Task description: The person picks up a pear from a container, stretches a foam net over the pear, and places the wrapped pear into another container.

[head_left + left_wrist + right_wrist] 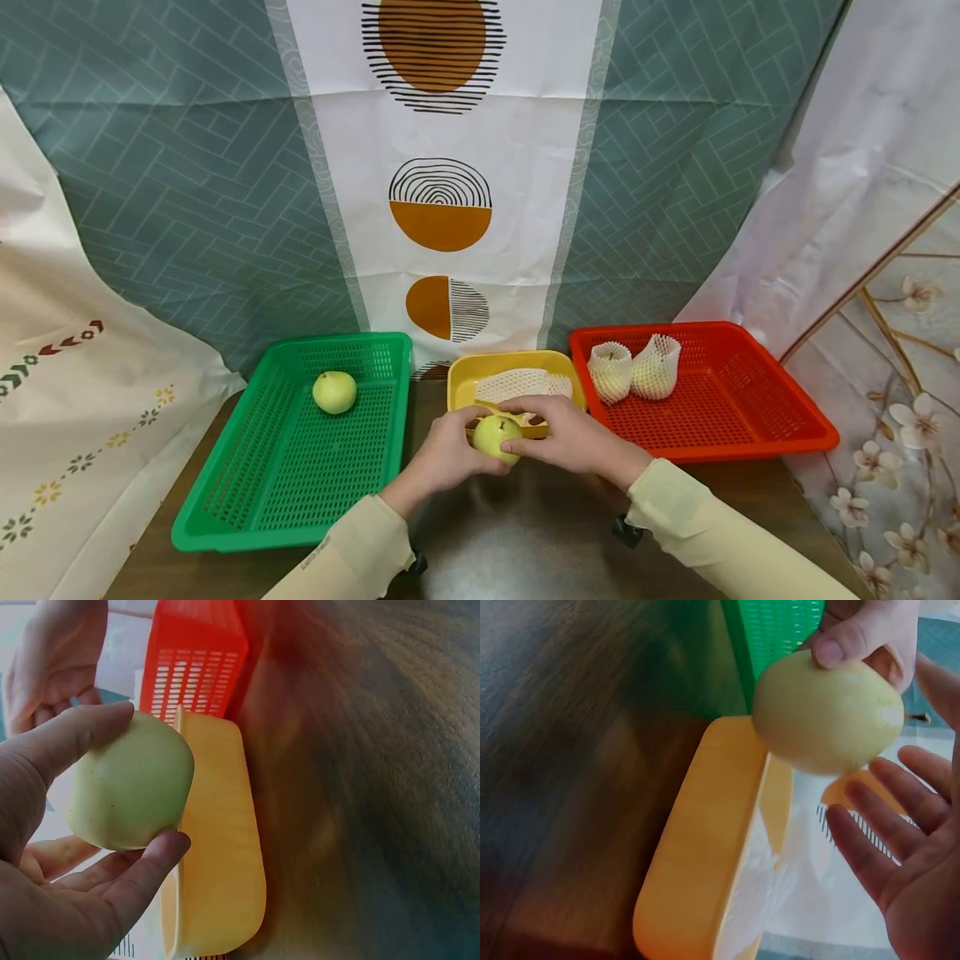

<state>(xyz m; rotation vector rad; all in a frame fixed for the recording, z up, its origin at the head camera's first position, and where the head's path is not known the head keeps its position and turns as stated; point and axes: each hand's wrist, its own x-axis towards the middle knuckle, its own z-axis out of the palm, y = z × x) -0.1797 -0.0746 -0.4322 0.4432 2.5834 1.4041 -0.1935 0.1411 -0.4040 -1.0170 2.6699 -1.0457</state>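
Note:
A yellow-green pear (497, 437) with a short stem is held up in front of the yellow basket (517, 361). My left hand (452, 450) grips it, thumb on one side and fingertips on the other, as the left wrist view shows. My right hand (922, 847) is close beside the pear, its fingers spread and loosely bent, the fingertips right at the fruit's side. White foam net sleeves (517, 383) lie in the yellow basket behind the hands.
On the left, a green basket (322, 475) holds another pear (334, 392). To the right stands a red basket (720, 408) with two pieces in foam nets, one net (610, 372) around a pear and the other (656, 367) beside it. A patterned cloth hangs behind the dark wooden table (525, 550).

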